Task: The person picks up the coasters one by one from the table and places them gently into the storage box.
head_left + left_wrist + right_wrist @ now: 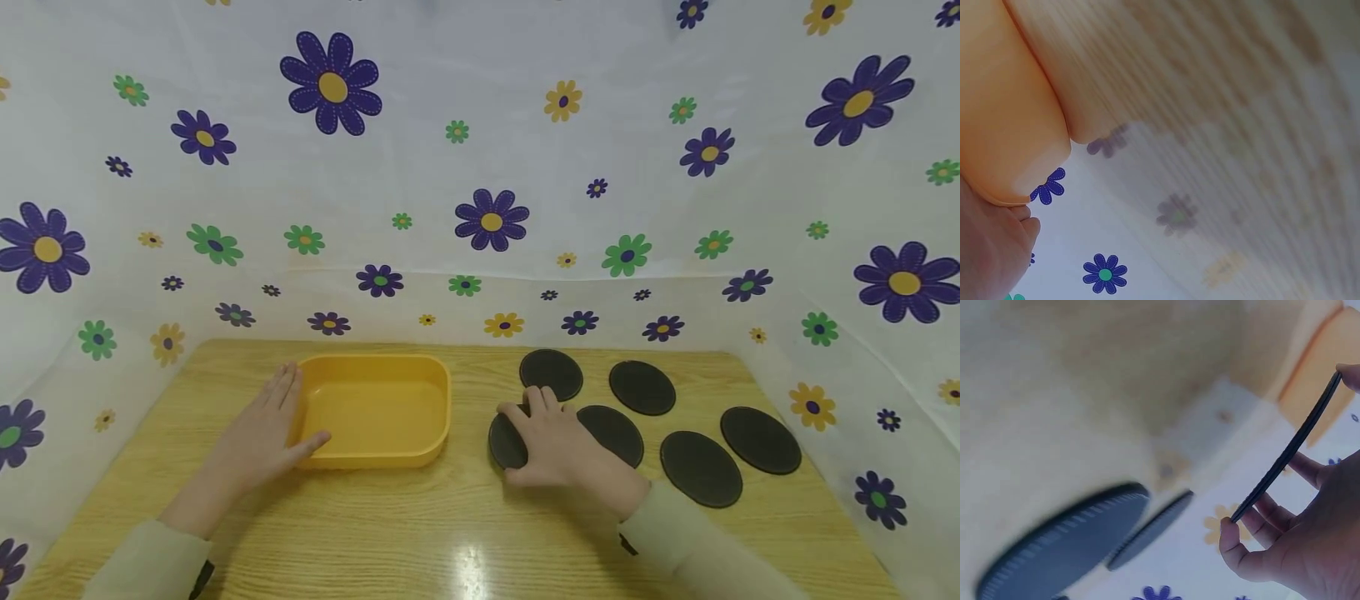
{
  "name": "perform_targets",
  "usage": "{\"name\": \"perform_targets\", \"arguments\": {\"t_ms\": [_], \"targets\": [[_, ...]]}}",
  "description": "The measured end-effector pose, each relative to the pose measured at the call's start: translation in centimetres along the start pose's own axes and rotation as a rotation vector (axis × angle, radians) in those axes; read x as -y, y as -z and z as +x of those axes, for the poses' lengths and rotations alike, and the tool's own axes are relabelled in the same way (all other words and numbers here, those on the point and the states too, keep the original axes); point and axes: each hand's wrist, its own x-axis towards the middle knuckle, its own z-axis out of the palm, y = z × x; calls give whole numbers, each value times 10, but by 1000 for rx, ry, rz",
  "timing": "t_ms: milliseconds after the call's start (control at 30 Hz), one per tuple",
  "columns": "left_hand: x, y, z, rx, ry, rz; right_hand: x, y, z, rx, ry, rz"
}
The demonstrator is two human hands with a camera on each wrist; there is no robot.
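Observation:
My right hand [551, 442] holds a round black coaster [506, 443] by its edges, thumb on the near side and fingers on the far side. In the right wrist view this coaster [1285, 456] is tilted, raised off the table. To the left stands a yellow rectangular tray [375, 459] with nothing in it. My left hand [262, 429] lies along the tray's left side with straight fingers, its thumb reaching over the near left corner. The left wrist view shows part of that hand [991, 250] against the tray's wall [1016, 106].
Several more black coasters lie apart on the right of the wooden table [390, 533], such as a far one [551, 372] and a near one [701, 468]. A white flowered cloth [420, 175] hangs around the table's back and sides.

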Motion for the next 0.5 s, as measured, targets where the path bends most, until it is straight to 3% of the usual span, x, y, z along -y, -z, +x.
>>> {"name": "perform_targets", "arguments": {"t_ms": [500], "targets": [[0,0,2,9,-1,2,31,47,43,-42,47,-5]]}}
